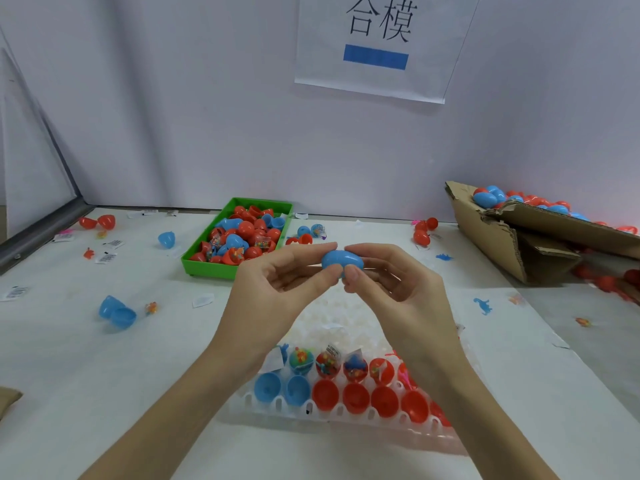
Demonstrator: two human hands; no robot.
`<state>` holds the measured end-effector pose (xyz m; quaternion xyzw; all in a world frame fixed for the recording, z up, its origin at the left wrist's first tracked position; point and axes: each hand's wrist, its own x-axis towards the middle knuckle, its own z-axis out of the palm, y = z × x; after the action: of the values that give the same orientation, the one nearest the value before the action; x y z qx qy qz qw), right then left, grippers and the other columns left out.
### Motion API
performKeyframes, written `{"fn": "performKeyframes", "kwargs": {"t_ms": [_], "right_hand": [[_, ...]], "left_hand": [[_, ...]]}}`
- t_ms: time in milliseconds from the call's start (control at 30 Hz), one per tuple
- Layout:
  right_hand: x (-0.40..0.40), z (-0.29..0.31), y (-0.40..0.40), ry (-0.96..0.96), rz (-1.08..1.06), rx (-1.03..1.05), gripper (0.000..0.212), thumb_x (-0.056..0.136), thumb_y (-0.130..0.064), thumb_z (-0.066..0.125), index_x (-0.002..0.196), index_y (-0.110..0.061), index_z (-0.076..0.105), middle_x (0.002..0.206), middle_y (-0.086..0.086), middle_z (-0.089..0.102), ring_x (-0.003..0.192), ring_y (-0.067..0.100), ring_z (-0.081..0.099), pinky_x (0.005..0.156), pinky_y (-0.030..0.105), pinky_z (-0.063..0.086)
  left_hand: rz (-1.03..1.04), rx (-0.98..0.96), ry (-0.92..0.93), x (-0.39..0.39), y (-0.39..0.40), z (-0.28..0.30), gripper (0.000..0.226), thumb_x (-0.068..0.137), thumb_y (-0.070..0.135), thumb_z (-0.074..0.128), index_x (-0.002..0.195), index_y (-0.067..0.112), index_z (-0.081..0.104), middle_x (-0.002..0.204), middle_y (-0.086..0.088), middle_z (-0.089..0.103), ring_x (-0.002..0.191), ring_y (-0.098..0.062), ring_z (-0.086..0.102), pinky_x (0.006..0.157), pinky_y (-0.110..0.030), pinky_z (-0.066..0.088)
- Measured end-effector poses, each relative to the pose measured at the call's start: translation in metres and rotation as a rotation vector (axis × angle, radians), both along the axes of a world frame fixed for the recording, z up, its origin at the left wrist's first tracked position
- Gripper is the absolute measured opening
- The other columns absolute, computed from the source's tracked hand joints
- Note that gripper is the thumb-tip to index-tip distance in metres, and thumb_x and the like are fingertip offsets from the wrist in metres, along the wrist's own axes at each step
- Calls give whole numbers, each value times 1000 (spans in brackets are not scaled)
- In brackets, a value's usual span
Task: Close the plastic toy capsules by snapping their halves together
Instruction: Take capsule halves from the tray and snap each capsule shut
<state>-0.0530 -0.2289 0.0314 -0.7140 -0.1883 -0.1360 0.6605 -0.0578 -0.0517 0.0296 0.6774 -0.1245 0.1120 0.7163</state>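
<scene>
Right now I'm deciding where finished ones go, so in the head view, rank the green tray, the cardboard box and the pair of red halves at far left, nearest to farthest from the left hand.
1. Green tray: just behind and left of the left hand.
2. Pair of red halves: far left, near the wall.
3. Cardboard box: far right.

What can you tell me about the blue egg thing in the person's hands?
The blue capsule is a smooth, shiny plastic egg lying sideways in the air above the table. Its halves look joined, though fingers hide part of the seam. The left hand pinches its left end and the right hand pinches its right end, thumbs underneath. Nothing else touches it.
</scene>
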Motion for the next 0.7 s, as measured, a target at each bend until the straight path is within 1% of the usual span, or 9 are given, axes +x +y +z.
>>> {"fn": "performKeyframes", "kwargs": {"t_ms": [100,200,267,367,467,567,667,700], "right_hand": [[0,3,-3,-22,10,-12,26,92,-17,73,118,-19,73,103,-12,77,93,13,75,79,16,57],[0,4,-3,-52,11,-27,26,93,-14,71,117,-21,72,104,-13,76,91,14,75,78,16,57],[1,4,-3,-85,12,-40,25,93,-12,70,116,-23,72,107,-15,75,96,13,73,79,16,57],[1,2,-3,-128,21,-46,26,95,-8,69,118,-20,72,111,-13,75,107,14,72,85,19,58],[0,-1,-1,-138,28,-20,27,95,-12,67,121,-18,71,114,-11,75,109,14,72,88,22,58],[-2,-3,3,-130,14,-11,28,95,-14,65,122,-21,69,115,-14,75,109,9,72,88,20,58],[-4,-6,5,-108,22,-1,31,98,-11,62,128,-16,67,120,-12,74,113,9,70,92,21,57],[-5,-7,7,-96,30,9,32,98,-13,62,130,-15,66,122,-11,73,115,9,69,93,22,57]], "left_hand": [[29,74,-49,0,2,2,35,82,20,82,117,26,78,105,13,80,98,-7,76,81,-12,57],[62,97,-110,-2,1,4,35,82,17,83,115,25,78,104,14,80,96,-7,76,81,-13,57],[75,123,-149,-3,0,4,36,82,19,83,116,26,77,104,14,79,97,-8,76,82,-13,57],[76,140,-178,-4,0,4,37,83,17,83,118,28,76,105,17,79,97,-7,76,82,-13,57],[92,190,-231,-4,0,4,38,86,17,80,121,30,74,110,20,77,102,-4,74,85,-11,56],[122,243,-287,-4,-3,1,38,88,20,76,125,27,72,116,18,74,108,-6,72,88,-13,55],[146,281,-345,-4,-4,-2,38,90,16,75,128,21,72,121,11,73,113,-11,70,91,-16,56],[169,308,-376,-4,-4,-2,38,90,15,75,128,20,72,121,9,72,113,-11,70,92,-17,56]]}}
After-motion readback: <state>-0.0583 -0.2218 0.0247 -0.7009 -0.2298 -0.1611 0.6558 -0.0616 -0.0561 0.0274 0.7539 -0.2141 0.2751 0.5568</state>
